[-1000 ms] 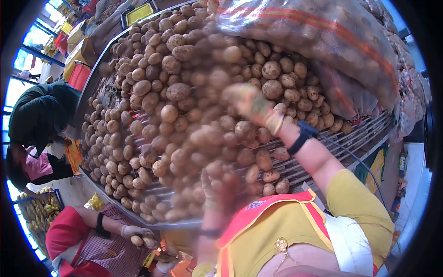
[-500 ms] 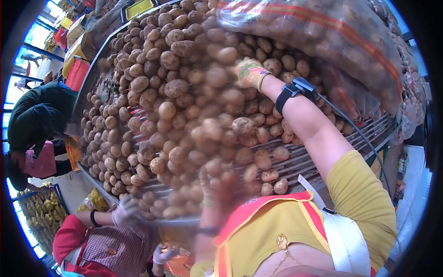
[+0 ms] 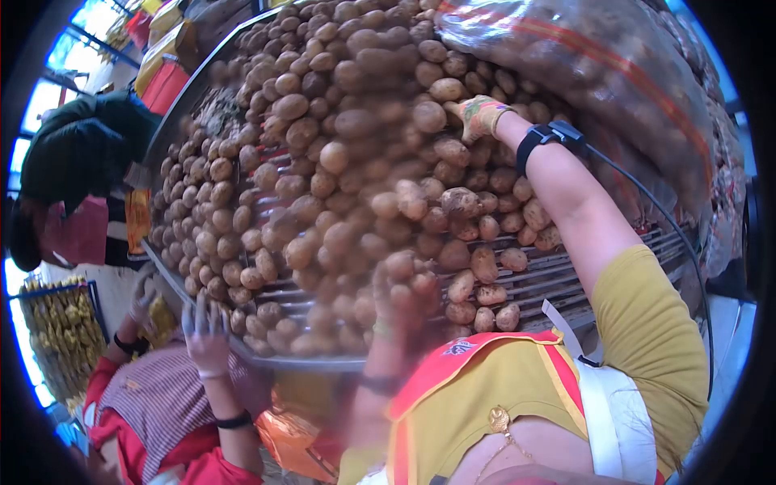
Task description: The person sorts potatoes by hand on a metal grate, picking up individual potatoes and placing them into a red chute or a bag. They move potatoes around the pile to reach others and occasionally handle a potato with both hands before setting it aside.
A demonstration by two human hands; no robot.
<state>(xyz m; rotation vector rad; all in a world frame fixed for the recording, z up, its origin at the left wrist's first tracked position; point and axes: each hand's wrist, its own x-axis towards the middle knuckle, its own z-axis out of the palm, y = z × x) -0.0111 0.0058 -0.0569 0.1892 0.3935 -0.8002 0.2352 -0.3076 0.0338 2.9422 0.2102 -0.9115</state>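
A large heap of earth-dusted potatoes covers a slatted metal table. My right hand, in a patterned cloth glove, reaches over the far part of the heap beside a full mesh sack. Its fingers are apart and lie against potatoes, with none gripped. At the near edge, my left hand is among potatoes, but a smeared patch in the middle of the picture blurs its fingers. Whether it holds a potato cannot be made out.
A co-worker's gloved hand is at the table's near left edge; that person wears a checked apron. Another person in dark green bends at the left. A cable runs from my right wrist band.
The view has shifted, so the heap sits further right and lower. My right hand remains by the sack. The co-worker's gloved hands have risen to the table's edge.
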